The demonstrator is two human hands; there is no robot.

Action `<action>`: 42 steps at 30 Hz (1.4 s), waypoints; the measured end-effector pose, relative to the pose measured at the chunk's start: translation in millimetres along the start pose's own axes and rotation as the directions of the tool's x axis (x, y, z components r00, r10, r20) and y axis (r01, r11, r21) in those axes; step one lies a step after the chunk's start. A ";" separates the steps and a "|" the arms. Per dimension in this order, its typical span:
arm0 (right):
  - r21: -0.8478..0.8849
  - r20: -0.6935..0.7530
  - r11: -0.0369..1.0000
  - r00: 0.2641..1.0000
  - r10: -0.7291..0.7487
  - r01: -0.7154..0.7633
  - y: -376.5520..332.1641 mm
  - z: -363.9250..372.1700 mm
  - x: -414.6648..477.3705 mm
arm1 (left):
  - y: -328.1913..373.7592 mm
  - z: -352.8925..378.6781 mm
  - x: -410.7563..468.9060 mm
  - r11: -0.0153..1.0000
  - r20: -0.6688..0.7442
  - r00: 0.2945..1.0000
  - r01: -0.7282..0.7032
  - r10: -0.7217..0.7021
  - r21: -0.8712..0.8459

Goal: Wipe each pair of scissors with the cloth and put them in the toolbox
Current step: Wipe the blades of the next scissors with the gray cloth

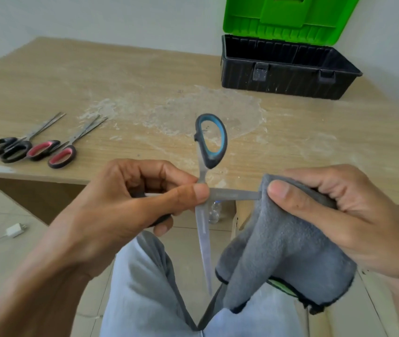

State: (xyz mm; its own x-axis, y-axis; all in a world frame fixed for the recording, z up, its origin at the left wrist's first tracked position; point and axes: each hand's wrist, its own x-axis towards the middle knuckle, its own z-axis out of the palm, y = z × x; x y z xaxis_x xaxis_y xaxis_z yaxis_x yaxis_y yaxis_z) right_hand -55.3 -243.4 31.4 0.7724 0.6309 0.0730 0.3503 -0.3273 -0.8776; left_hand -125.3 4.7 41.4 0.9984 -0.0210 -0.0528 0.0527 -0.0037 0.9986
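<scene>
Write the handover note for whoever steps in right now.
Left hand grips the blue-handled scissors near the pivot, blades spread.
Right hand pinches the grey cloth round one blade.
Black-handled scissors and red-handled scissors lie on the table, left side.
Toolbox stands open at the far right; no scissors show inside.
Left: finish this wipe, box it, then wipe and box the other two.

Head-worn camera faces forward and down, close to the table.
</scene>
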 end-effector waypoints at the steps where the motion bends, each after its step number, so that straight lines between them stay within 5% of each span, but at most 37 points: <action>1: -0.001 0.005 1.000 1.000 0.001 -0.001 1.4 -1.0 -1.5 | 0.4 -0.5 -0.5 1.000 0.002 1.000 0.007 -0.007 -0.003; 23: -0.211 0.014 0.974 0.996 -0.085 0.086 -6.7 26.9 7.9 | -4.3 5.3 2.3 0.999 0.028 1.000 0.000 -0.001 0.033; 29: 0.005 0.123 1.000 0.992 0.003 -0.003 -7.4 9.0 5.0 | -3.5 -6.6 -2.2 0.999 -0.062 0.998 0.019 -0.021 -0.029; 42: -0.035 0.075 0.999 0.997 0.014 -0.012 2.3 4.8 0.1 | -1.8 -4.4 -0.3 0.999 -0.080 0.996 -0.030 0.032 0.024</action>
State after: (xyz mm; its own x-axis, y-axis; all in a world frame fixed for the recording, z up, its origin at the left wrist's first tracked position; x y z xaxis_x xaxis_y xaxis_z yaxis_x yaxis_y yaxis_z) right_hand -57.1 -240.8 27.1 0.7356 0.6770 0.0251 0.3596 -0.3588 -0.8614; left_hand -125.6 9.1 39.7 0.9980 0.0592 -0.0203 0.0219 -0.0272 0.9994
